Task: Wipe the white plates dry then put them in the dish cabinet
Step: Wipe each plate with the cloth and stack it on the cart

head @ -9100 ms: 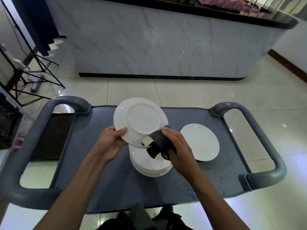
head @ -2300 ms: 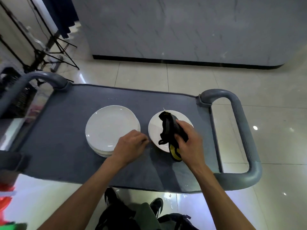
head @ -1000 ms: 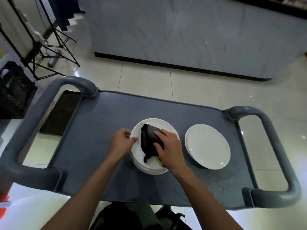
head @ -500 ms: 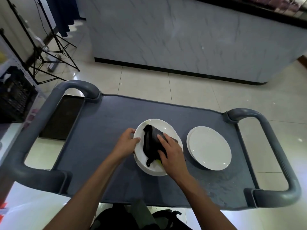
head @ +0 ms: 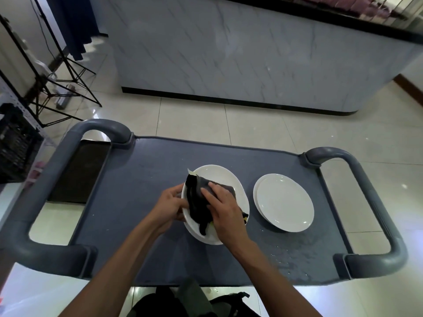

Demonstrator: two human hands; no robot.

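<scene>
On grey cart top (head: 142, 202): round white plate (head: 226, 179) tilted up, left hand (head: 170, 205) gripping its left rim, right hand (head: 225, 210) pressing flat-fingered on dark cloth (head: 196, 202) across its face. Stack beneath mostly hidden. Beside it, two stacked white plates (head: 283, 202). Cabinet out of frame.

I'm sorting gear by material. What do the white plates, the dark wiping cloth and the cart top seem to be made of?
White plates: likely glazed ceramic, glossy, with bright highlights.
Dark cloth: soft fabric, matte, folds and drapes under the right hand; yellow shows at its edge.
Cart top: probably moulded grey plastic, dull and finely textured, with water droplets.
</scene>
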